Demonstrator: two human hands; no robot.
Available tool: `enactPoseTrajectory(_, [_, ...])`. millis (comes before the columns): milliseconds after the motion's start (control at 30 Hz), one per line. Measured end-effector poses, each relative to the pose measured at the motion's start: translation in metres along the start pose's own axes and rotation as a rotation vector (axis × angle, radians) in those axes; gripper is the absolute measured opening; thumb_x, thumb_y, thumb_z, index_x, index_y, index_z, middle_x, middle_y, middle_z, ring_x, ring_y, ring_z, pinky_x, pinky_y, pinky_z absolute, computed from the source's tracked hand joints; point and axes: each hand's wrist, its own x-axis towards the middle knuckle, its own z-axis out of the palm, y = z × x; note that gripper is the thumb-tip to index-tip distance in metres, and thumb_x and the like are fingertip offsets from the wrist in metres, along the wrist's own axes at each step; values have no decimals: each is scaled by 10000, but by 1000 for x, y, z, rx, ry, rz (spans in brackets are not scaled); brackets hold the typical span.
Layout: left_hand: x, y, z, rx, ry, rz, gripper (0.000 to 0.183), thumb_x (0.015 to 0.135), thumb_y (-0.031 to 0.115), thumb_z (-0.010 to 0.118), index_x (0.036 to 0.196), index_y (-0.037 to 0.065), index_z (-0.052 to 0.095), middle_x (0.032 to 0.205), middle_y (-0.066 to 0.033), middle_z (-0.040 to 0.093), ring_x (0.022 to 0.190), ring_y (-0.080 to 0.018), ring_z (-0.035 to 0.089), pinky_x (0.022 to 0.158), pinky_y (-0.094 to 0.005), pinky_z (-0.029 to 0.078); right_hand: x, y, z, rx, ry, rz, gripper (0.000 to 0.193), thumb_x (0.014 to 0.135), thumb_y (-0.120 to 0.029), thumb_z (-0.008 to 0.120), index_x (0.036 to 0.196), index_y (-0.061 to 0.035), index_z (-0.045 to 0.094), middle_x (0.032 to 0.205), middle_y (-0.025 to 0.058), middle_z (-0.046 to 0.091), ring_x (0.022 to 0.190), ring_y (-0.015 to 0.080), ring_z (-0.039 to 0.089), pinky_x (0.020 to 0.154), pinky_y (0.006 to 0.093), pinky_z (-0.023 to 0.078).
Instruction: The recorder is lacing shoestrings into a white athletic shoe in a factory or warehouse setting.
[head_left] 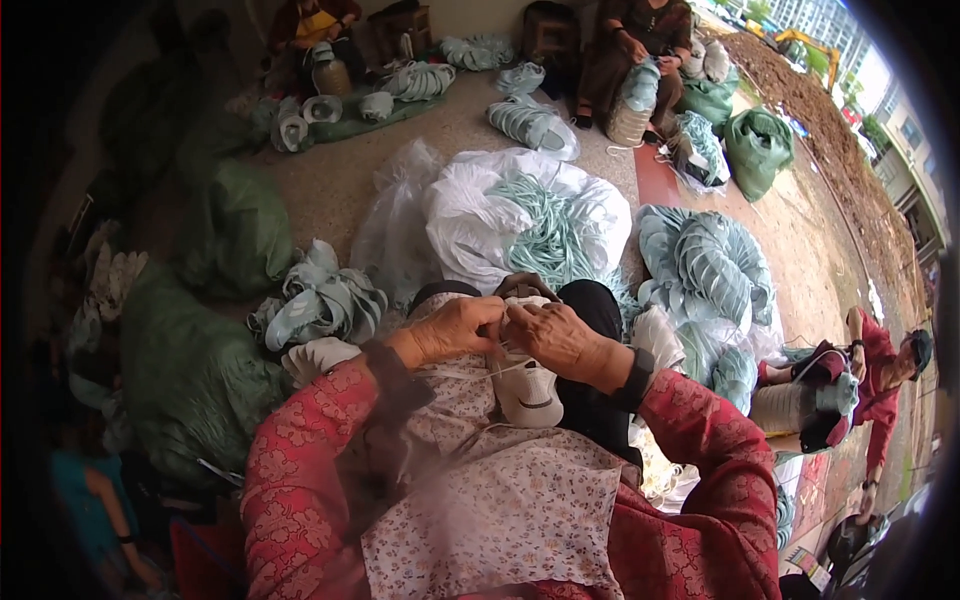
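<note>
A white shoe-sole piece (527,385) is held upright over the lap, and both hands are closed on its upper end. The left hand (455,328) is curled into a pinch, its fingertips pressed against the top edge of the piece; the right hand (560,335) meets it from the other side, fingers bent and gripping the same edge, so that the two hands touch just above the white piece. A thin pale cord (470,374) is seen running from under the left hand across to the piece — whether it is threaded through cannot be told.

Below the hands a floral apron (500,500) is spread over the lap, flanked by red patterned sleeves (300,460). A dark band (636,378) is worn on the right wrist.

Just beyond the hands a large white sack (480,215) lies open, filled with pale green straps (545,235). To the right of the right hand, stacks of light blue-green soles (705,265) are heaped on the floor; to the left of the left hand a smaller bundle of the same pieces (320,300) rests beside dark green bags (190,370).

Well beyond the hands, other seated people (630,50) are at work among similar bundles — a further person in red (870,385) sits low to the right.
</note>
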Motion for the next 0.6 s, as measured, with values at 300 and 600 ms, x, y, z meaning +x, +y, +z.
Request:
enactPoseTrajectory(300, [3, 6, 2, -38, 12, -9, 285, 683, 131, 810, 714, 22, 549, 774, -48, 516, 694, -194, 531, 629, -313, 425, -5, -2, 13, -60, -3, -26, 220, 780, -142, 595, 982, -57, 613, 965, 71, 528, 923, 209, 620, 692, 345, 515])
enactPoseTrajectory(600, [4, 10, -3, -133, -77, -167, 231, 710, 127, 826, 821, 47, 639, 788, -5, 517, 685, -103, 514, 602, -248, 420, -11, 58, -37, -59, 139, 344, 170, 786, -23, 538, 955, -19, 559, 916, 159, 557, 865, 357, 594, 704, 406, 479])
